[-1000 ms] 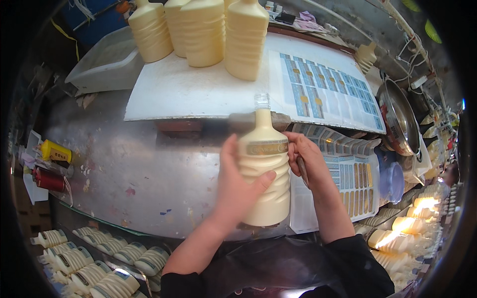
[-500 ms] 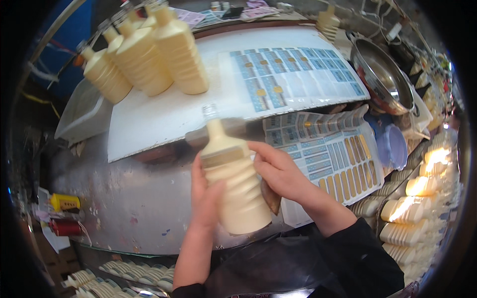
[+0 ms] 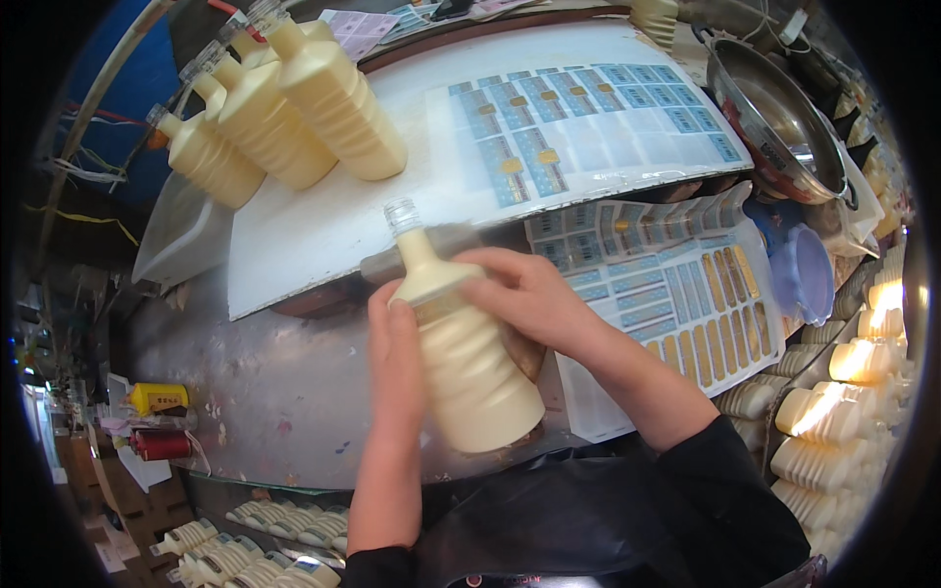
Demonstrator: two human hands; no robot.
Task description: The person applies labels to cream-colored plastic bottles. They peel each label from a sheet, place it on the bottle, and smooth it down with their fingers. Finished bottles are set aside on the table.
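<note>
- The cream bottle (image 3: 480, 387) is between the two hands, over the near side of the metal counter (image 3: 284, 407), its neck leaning away and to the left; whether its base rests on the counter cannot be told.
- The left hand (image 3: 396, 348) is cupped around the bottle's left side, thumb up on the front by the label band (image 3: 438, 306).
- The right hand (image 3: 520, 294) has its fingers bent together over the bottle's right shoulder, their tips at the label band.
- A brown tool (image 3: 527, 355) shows under the right hand, beside the bottle; most of it is hidden.
- Beyond the bottle lies a white board (image 3: 294, 230), with a group of cream bottles (image 3: 338, 113) standing at its left and a blue label sheet (image 3: 588, 152) spread on its right.
- A second label sheet (image 3: 652, 343), with gold strips, lies to the right of the hands.
- A purple tub (image 3: 806, 279) and a metal pan (image 3: 784, 122) are farther right.
- At the counter's left end are a yellow container (image 3: 159, 398) and a red one (image 3: 162, 445).
</note>
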